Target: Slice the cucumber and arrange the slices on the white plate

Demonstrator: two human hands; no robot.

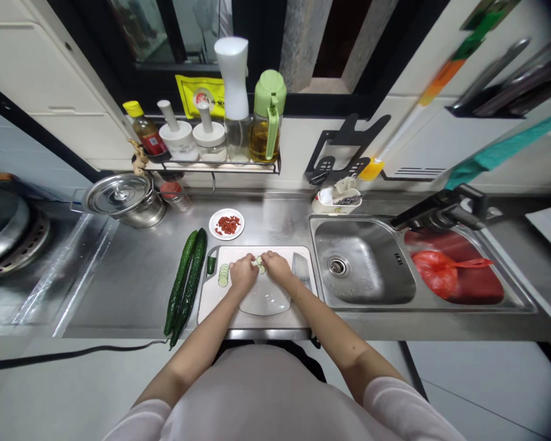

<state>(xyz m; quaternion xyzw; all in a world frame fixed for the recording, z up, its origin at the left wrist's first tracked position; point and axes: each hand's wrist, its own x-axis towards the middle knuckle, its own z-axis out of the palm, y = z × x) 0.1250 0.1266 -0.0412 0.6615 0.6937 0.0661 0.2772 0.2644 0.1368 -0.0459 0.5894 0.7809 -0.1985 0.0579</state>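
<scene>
Two bare hands are meeting over a clear plate (265, 304) that's sitting on the white cutting board (210, 304), pretty much mid-table. Left hand (243, 273) has its fingers curled in at some pale green cucumber slices (260, 264) at the far end of the plate, and the right hand (278, 268) comes in from the other side, fingers bent down toward the same bunch. Can't honestly tell if either one's actually pinching a slice or just nudging, the fingers hide too much. Just left of the left hand there's a neat overlapping row of slices (223, 275) on the board, with a dark green cucumber stub (210, 265) further left by the board's handle. Cleaver (302, 269) lies flat on the right side of the board, near the right hand. Two whole cucumbers (191, 282) lie side by side left of the board, and a small white plate (212, 228) of chopped red bits (228, 225) sits beyond it on the far side. Double sink (371, 269) is off to the right, with a red plastic bag (435, 274) in the right basin.
</scene>
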